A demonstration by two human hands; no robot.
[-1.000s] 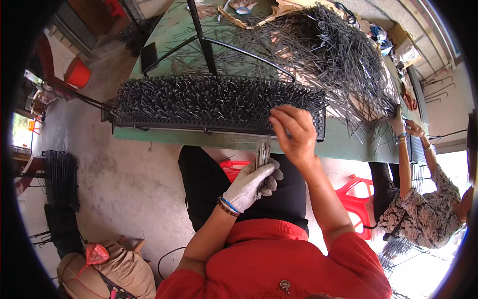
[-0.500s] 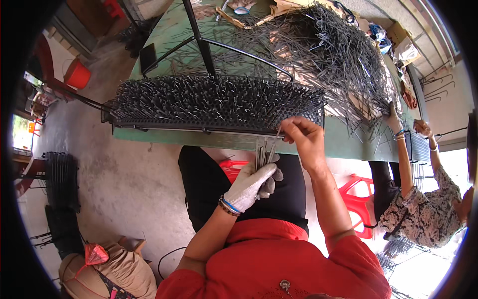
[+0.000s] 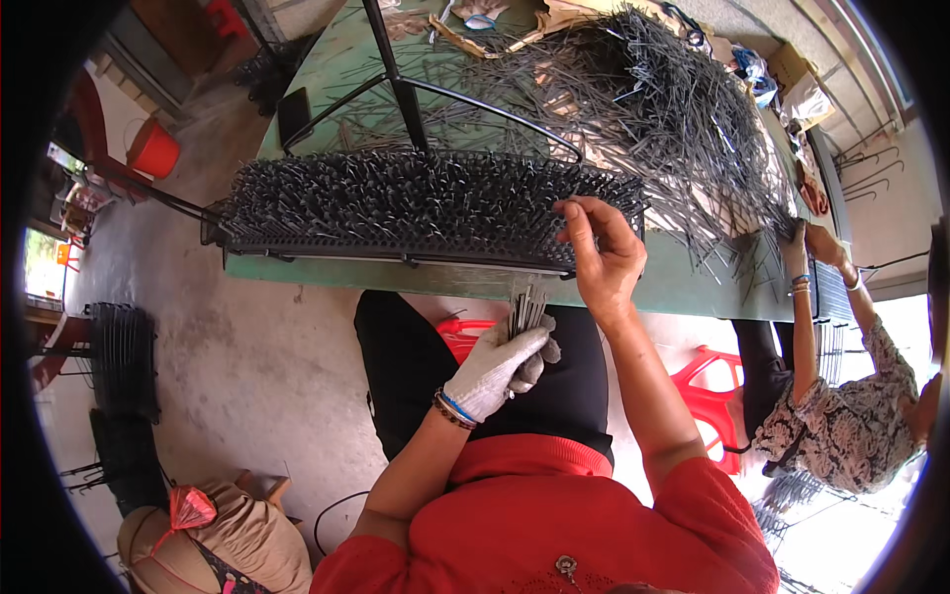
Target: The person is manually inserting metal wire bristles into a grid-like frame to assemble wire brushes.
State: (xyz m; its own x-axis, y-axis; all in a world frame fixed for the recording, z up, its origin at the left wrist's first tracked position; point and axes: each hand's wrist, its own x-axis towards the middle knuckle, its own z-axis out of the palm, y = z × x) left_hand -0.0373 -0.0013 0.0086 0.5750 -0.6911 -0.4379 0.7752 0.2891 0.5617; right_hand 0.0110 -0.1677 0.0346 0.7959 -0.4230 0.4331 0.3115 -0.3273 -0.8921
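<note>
My left hand [image 3: 500,368], in a whitish work glove, is closed around a bundle of thin grey metal rods [image 3: 527,315] whose ends stick up. It is in front of the table edge, above my lap. My bare right hand [image 3: 606,259] is over the right end of a long black perforated metal rack [image 3: 396,254]. Its thumb and forefinger are pinched together among the rods there; what lies between them is too small to make out. Many short dark rods [image 3: 386,203] stand densely upright in the rack's holes, thinning toward the right end.
A big heap of loose dark rods [image 3: 683,109] covers the right of the green table [image 3: 683,267]. A black metal frame [image 3: 401,94] rises behind the rack. At the right, a co-worker [image 3: 841,416] handles rods. A red stool [image 3: 705,396] stands below.
My right hand has gone from just above the bundle, with a rod in its fingers, up to the rack's right end. My left hand is nearly still. The co-worker's hands have come together.
</note>
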